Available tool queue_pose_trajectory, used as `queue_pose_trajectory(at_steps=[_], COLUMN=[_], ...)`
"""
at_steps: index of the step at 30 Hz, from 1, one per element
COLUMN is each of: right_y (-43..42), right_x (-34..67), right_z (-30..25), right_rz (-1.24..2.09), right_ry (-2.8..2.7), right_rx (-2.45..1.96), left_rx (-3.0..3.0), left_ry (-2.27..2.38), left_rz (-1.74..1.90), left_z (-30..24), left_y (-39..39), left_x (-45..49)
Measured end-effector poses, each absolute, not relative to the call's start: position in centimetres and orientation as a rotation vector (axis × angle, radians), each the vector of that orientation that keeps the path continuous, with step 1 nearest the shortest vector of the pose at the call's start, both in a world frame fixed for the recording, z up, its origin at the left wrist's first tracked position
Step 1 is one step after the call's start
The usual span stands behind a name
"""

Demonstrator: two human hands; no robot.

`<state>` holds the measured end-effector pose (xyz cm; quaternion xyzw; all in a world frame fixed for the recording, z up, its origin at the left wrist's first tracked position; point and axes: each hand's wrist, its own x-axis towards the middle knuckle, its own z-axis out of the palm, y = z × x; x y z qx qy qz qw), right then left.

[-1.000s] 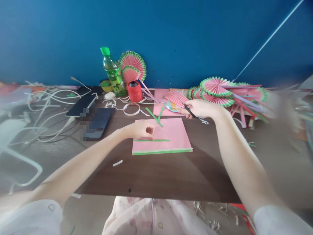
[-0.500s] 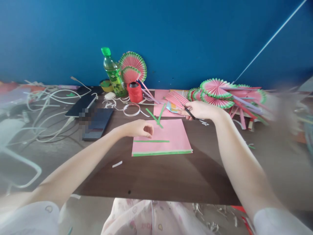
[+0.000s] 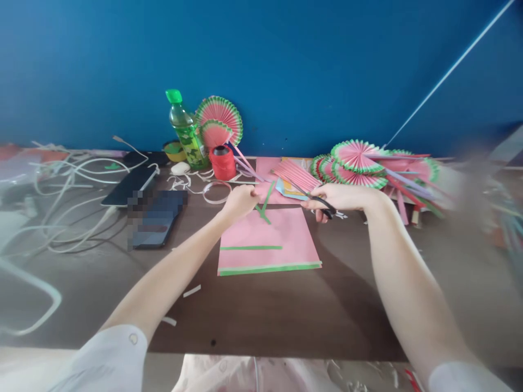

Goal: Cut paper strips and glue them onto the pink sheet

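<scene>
A pink paper sheet (image 3: 269, 239) with a green bottom edge lies on the dark table (image 3: 261, 310); a thin green strip (image 3: 250, 247) rests across it. My left hand (image 3: 240, 200) reaches to the sheet's far edge, fingers pinched at the crossed green strips (image 3: 265, 202) there. My right hand (image 3: 341, 197) is closed on black-handled scissors (image 3: 321, 201), blades pointing left toward a folded pink pleated paper (image 3: 296, 174).
At the back stand a green bottle (image 3: 184, 130), a red ribbon spool (image 3: 223, 161) and pleated fans (image 3: 219, 117). More fans (image 3: 359, 158) pile at the right. Phones (image 3: 157, 218), white cables (image 3: 69, 179) and a tape ring (image 3: 216, 191) lie left.
My left hand moved forward from the sheet's left part to the crossed green strips at its far edge. My right hand with the scissors shifted slightly nearer. The view tilted down.
</scene>
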<state>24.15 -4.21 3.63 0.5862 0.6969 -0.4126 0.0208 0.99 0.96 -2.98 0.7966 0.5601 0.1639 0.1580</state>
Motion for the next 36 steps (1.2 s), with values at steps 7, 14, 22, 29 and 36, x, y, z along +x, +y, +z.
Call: queue_pose_trajectory(at_steps=[7,14,22,29,36], right_y=[-3.5,-3.5,-2.7,-2.2,-1.8], right_x=[24.6,24.2,23.4,23.3,22.6], right_z=[2.9,2.5,0.8,0.0,-0.4], right_rz=[-1.389,-1.559,-1.732,-1.773,-1.780], right_ry=[2.184,2.125,2.076,2.163,2.194], right_rx=[1.726,1.621,1.464,1.468,1.587], left_rx=[2.272,2.192,2.252,2.385,2.363], left_ry=[1.628,1.472,1.317,1.296,1.388], left_rz=[0.351,0.317,0.326,0.306,0.175], left_z=[-4.1,-4.1,-3.7,-4.1,-3.8], left_y=[1.5,2.4,2.7,3.4,3.1], left_x=[1.9,0.9,0.4,0.3,0.5])
